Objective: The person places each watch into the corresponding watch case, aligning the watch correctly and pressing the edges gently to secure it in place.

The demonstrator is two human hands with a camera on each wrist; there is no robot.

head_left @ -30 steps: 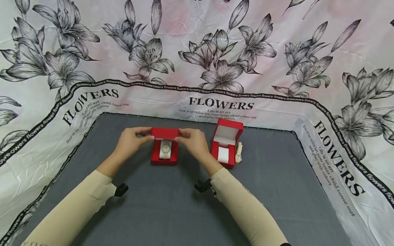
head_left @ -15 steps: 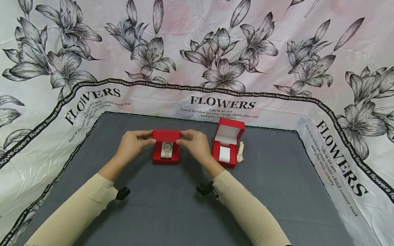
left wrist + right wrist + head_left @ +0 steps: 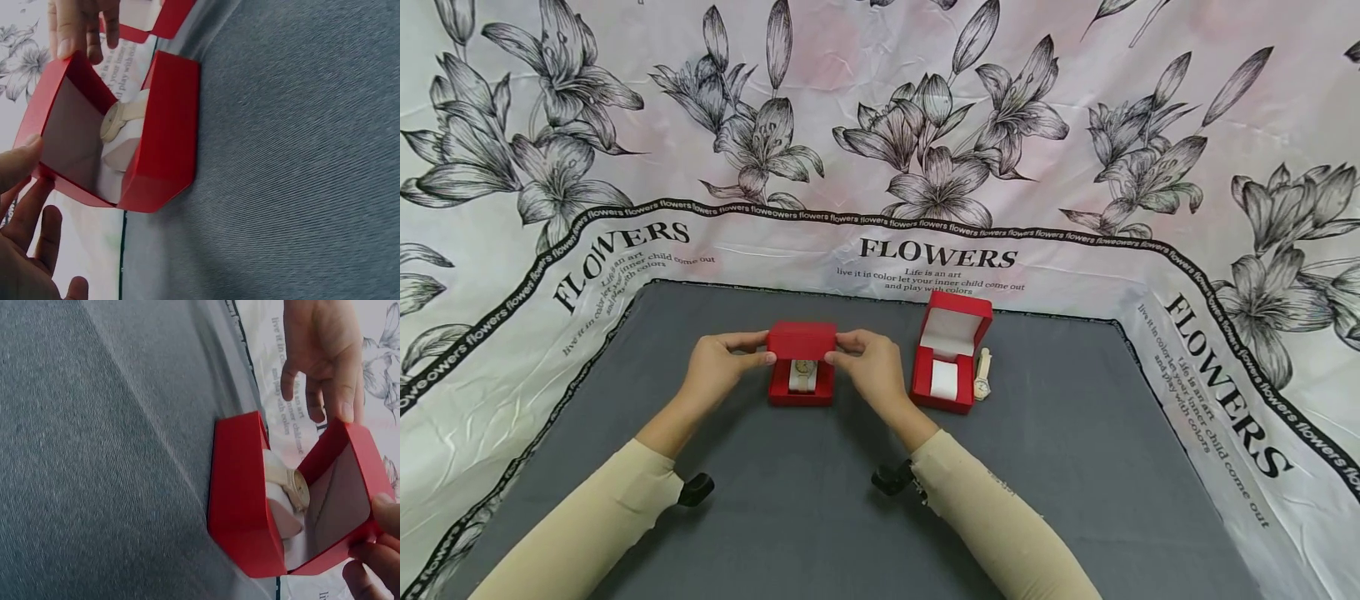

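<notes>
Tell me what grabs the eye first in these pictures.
Two bright red boxes on the grey mat. Both hands, left hand and right hand, pinch the half-lowered lid of the left box over a pale watch. To its right, the open box has a second watch beside it.

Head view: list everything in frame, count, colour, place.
Red box with half-lowered lid: 1, red, centre of the mat, between both hands.
Watch in that box: 1, pale strap, on a white cushion inside.
Open red box: 1, red with white lining, right of the first box, lid upright.
White cushion: 1, white, in the open box, nothing on it.
Loose watch: 1, cream, on the mat against the open box's right side.
Mat: 1, grey, under everything.
Floral cloth: 1, white-pink with black flowers and lettering, behind and around the mat.
Left hand: 1, its grip on the lid's left edge.
Right hand: 1, its grip on the lid's right edge.
</notes>
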